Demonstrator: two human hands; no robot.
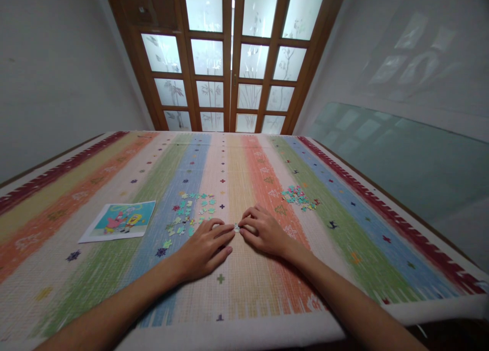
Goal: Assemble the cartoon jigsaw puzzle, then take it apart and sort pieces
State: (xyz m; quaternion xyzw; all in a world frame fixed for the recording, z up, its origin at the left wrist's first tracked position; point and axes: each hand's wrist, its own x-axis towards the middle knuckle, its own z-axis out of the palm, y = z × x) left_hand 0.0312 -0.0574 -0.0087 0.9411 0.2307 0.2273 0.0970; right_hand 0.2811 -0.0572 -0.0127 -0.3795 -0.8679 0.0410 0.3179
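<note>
Small puzzle pieces (237,228) lie on the striped tablecloth between my two hands, partly covered by the fingertips. My left hand (209,246) rests low over the cloth with its fingers stretched out and the thumb apart, one fingertip touching the pieces' left side. My right hand (263,230) has curled fingers, its thumb and fingertips pressed at the right side of the same pieces. Just beyond my left hand are loose green and yellow puzzle pieces (188,204), spread out. Farther right sits a tighter pile of teal and pink puzzle pieces (297,195).
A printed cartoon picture (126,220) lies flat at the left. The striped tablecloth (305,269) covers the table, whose front edge is close to my forearms. Wooden doors with frosted panes (250,60) stand behind; a greenish glass panel (412,157) leans along the right wall.
</note>
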